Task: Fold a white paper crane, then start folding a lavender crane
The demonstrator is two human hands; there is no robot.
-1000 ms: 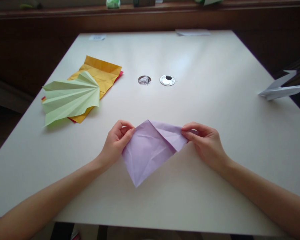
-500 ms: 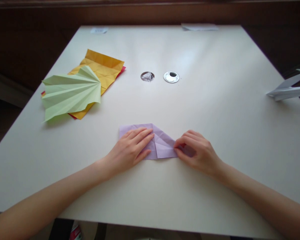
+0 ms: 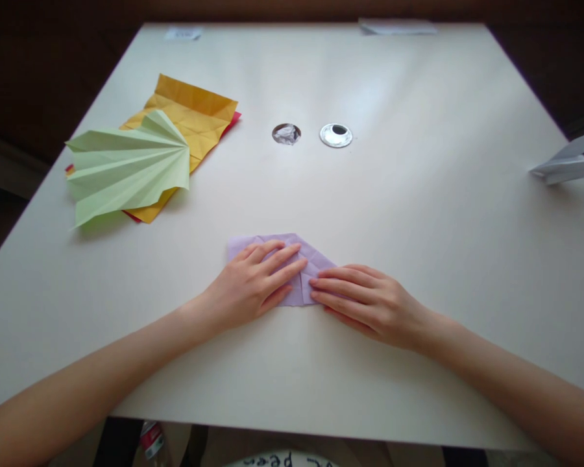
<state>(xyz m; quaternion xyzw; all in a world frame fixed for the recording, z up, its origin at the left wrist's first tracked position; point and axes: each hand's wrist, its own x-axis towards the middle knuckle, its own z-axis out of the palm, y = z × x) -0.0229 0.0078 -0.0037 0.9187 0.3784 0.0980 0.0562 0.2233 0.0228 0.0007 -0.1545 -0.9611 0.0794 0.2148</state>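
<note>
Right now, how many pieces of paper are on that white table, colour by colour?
Lilac folded paper, under both flat hands: 1
Pale green pleated paper fan: 1
Orange creased paper sheet: 1
Red paper sheet, only edges showing beneath the orange: 1
White folded paper model at the right edge: 1
White slips at the far edge: 2
Total: 7

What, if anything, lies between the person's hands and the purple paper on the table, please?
Nothing visible does. The left hand and the right hand both lie flat, fingers spread, directly on the folded purple paper. The green fan and the silver discs sit well away on the table.
</note>
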